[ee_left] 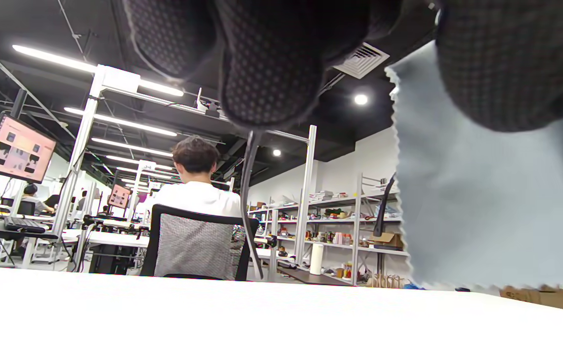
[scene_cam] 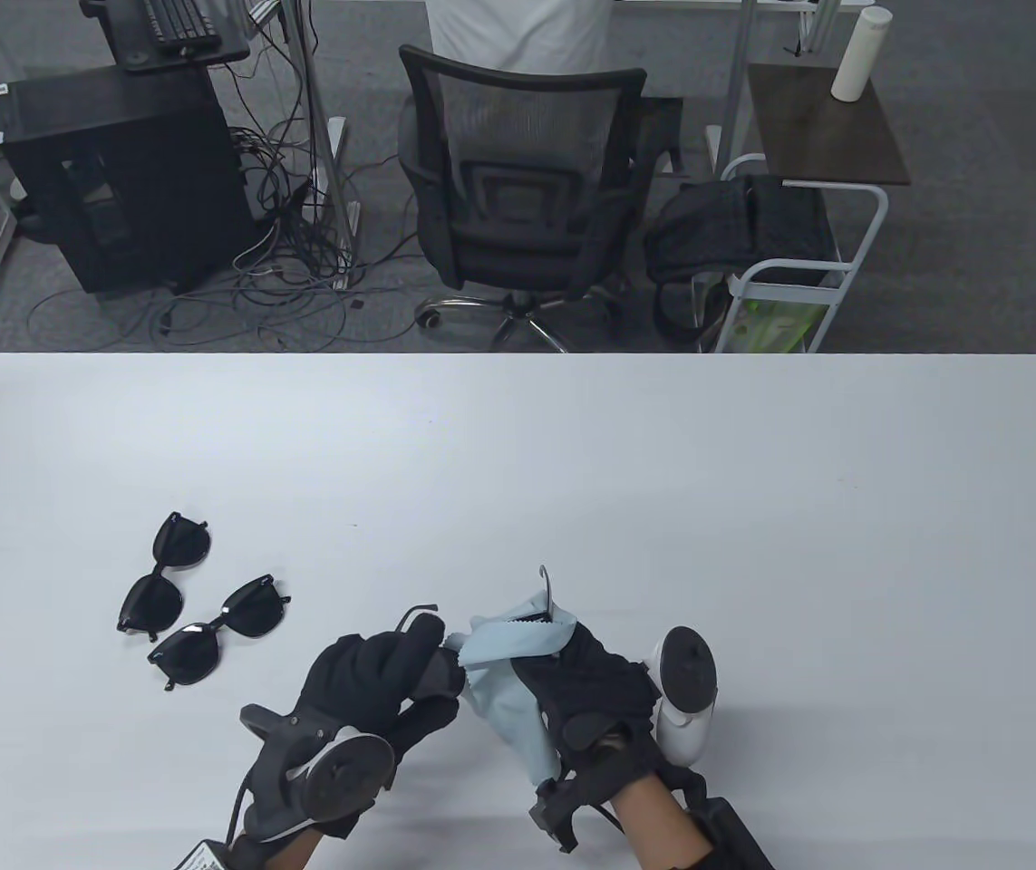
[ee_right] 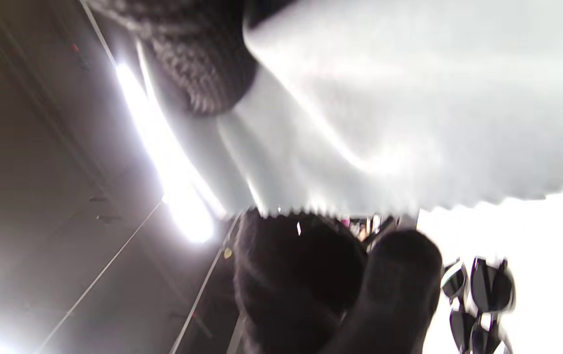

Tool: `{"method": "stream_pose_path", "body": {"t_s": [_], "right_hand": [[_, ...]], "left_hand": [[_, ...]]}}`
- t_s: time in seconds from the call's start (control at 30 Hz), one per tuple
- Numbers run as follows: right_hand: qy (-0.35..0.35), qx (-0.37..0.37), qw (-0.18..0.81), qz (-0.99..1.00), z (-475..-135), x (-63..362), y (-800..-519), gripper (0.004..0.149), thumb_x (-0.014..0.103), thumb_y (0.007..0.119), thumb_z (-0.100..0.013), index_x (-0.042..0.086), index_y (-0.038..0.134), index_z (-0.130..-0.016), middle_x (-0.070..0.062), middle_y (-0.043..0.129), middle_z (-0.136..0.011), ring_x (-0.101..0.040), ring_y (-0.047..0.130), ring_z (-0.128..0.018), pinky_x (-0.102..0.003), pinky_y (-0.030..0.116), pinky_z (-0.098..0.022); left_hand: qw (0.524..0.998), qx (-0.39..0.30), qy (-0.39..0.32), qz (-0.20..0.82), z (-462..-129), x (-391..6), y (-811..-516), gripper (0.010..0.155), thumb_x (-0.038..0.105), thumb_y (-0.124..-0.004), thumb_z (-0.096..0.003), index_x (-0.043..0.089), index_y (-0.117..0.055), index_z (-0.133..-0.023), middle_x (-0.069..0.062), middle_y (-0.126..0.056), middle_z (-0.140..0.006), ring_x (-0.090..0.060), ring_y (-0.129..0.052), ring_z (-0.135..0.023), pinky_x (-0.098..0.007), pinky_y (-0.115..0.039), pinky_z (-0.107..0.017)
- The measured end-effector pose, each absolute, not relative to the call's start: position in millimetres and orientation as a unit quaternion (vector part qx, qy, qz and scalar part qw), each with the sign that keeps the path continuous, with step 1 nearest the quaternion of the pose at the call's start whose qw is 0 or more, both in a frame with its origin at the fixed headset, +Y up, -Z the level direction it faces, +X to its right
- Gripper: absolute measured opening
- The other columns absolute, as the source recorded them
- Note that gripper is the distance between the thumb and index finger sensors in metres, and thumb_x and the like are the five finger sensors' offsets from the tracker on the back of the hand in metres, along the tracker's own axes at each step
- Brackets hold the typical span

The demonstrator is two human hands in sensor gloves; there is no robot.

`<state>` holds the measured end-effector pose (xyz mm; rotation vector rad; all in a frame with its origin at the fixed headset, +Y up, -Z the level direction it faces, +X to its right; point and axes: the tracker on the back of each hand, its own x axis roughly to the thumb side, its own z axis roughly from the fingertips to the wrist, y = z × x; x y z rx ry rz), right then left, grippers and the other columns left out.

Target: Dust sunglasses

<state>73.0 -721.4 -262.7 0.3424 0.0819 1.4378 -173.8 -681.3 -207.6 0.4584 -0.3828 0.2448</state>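
My left hand [scene_cam: 391, 675] grips a pair of dark sunglasses near the table's front middle; only its temple arms show, one by my left fingers [scene_cam: 415, 616] and one above the cloth [scene_cam: 547, 584]. My right hand [scene_cam: 585, 675] holds a light blue cleaning cloth [scene_cam: 504, 675] wrapped over the glasses. In the left wrist view the cloth [ee_left: 483, 206] hangs at the right, below my fingers [ee_left: 271, 64], and a temple arm [ee_left: 247, 196] hangs down. Two other black sunglasses [scene_cam: 164, 571] [scene_cam: 218, 630] lie on the table to the left; they also show in the right wrist view [ee_right: 483, 295].
The white table [scene_cam: 663, 471] spreads wide beyond the hands. Behind its far edge stand a black office chair [scene_cam: 522, 208], a computer tower [scene_cam: 128, 172] with loose cables, and a white cart [scene_cam: 780, 272] with a black bag.
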Motion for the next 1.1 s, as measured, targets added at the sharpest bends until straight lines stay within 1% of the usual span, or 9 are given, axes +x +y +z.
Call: {"method": "stream_pose_path", "body": {"t_s": [0.1, 0.27, 0.4, 0.63, 0.77, 0.9, 1.0, 1.03, 1.1], "right_hand": [[0.001, 0.158, 0.714, 0.683, -259.9, 77.6, -714.7, 0.044, 0.042, 0.095, -0.042, 0.026, 0.075, -0.078, 0.01, 0.097, -0.066, -0.013, 0.101, -0.059, -0.039, 0.077, -0.062], [-0.02, 0.138, 0.698, 0.702, -257.4, 81.3, -714.3, 0.042, 0.051, 0.094, -0.042, 0.027, 0.076, -0.071, 0.013, 0.098, -0.057, -0.01, 0.102, -0.051, -0.037, 0.078, -0.059], [-0.022, 0.124, 0.7, 0.703, -258.1, 83.9, -718.8, 0.038, 0.061, 0.082, -0.047, 0.027, 0.08, -0.064, 0.012, 0.099, -0.047, -0.01, 0.102, -0.043, -0.037, 0.079, -0.057], [-0.017, 0.127, 0.708, 0.695, -259.3, 83.6, -719.6, 0.04, 0.055, 0.063, -0.052, 0.023, 0.081, -0.069, 0.01, 0.1, -0.051, -0.012, 0.102, -0.046, -0.035, 0.078, -0.059], [0.003, 0.142, 0.711, 0.688, -262.4, 80.7, -719.6, 0.042, 0.051, 0.059, -0.052, 0.021, 0.076, -0.076, 0.009, 0.099, -0.061, -0.012, 0.102, -0.055, -0.035, 0.076, -0.063], [0.065, 0.172, 0.747, 0.639, -268.8, 76.2, -721.4, 0.042, 0.045, 0.065, -0.052, 0.017, 0.07, -0.084, 0.004, 0.095, -0.073, -0.017, 0.099, -0.066, -0.038, 0.072, -0.067], [0.124, 0.208, 0.745, 0.621, -274.2, 75.0, -720.6, 0.045, 0.037, 0.076, -0.049, 0.017, 0.066, -0.088, 0.001, 0.09, -0.081, -0.021, 0.094, -0.074, -0.041, 0.069, -0.068], [0.124, 0.214, 0.742, 0.623, -274.0, 75.6, -720.4, 0.045, 0.035, 0.079, -0.048, 0.018, 0.066, -0.088, 0.001, 0.089, -0.081, -0.021, 0.094, -0.075, -0.041, 0.068, -0.069], [0.086, 0.185, 0.723, 0.66, -272.4, 77.8, -720.5, 0.044, 0.036, 0.086, -0.045, 0.022, 0.071, -0.084, 0.006, 0.094, -0.075, -0.016, 0.099, -0.069, -0.038, 0.073, -0.066]], "left_hand": [[0.945, 0.232, -0.198, 0.116, -203.2, -167.6, -681.8, 0.092, 0.066, -0.088, -0.0318, 0.038, -0.044, -0.108, 0.012, -0.078, -0.085, -0.007, -0.098, -0.055, -0.043, -0.077, -0.063], [0.944, 0.23, -0.202, 0.121, -201.4, -164.0, -682.5, 0.092, 0.067, -0.088, -0.0312, 0.038, -0.045, -0.107, 0.013, -0.078, -0.084, -0.007, -0.098, -0.055, -0.043, -0.077, -0.063], [0.943, 0.222, -0.21, 0.127, -201.0, -161.9, -682.8, 0.093, 0.068, -0.087, -0.0305, 0.038, -0.045, -0.107, 0.013, -0.079, -0.083, -0.007, -0.098, -0.054, -0.043, -0.077, -0.063], [0.946, 0.215, -0.199, 0.14, -201.8, -163.7, -682.9, 0.092, 0.068, -0.087, -0.0296, 0.036, -0.048, -0.107, 0.013, -0.081, -0.082, -0.007, -0.1, -0.053, -0.043, -0.078, -0.062], [0.947, 0.215, -0.195, 0.138, -203.8, -166.6, -682.2, 0.092, 0.068, -0.088, -0.0296, 0.036, -0.049, -0.107, 0.012, -0.081, -0.082, -0.007, -0.101, -0.053, -0.042, -0.078, -0.062], [0.948, 0.219, -0.187, 0.135, -205.6, -170.3, -681.0, 0.092, 0.068, -0.088, -0.0292, 0.035, -0.05, -0.107, 0.012, -0.082, -0.081, -0.007, -0.102, -0.052, -0.042, -0.079, -0.061], [0.949, 0.223, -0.183, 0.128, -207.3, -174.4, -679.7, 0.092, 0.067, -0.089, -0.0287, 0.036, -0.05, -0.107, 0.013, -0.083, -0.082, -0.006, -0.103, -0.052, -0.041, -0.08, -0.061], [0.949, 0.224, -0.184, 0.127, -207.3, -174.4, -679.8, 0.092, 0.067, -0.089, -0.0286, 0.036, -0.05, -0.106, 0.013, -0.083, -0.082, -0.006, -0.103, -0.052, -0.041, -0.08, -0.061], [0.948, 0.227, -0.187, 0.121, -205.7, -171.4, -680.5, 0.092, 0.067, -0.089, -0.0286, 0.036, -0.051, -0.106, 0.013, -0.083, -0.081, -0.006, -0.103, -0.052, -0.041, -0.08, -0.061]]}}
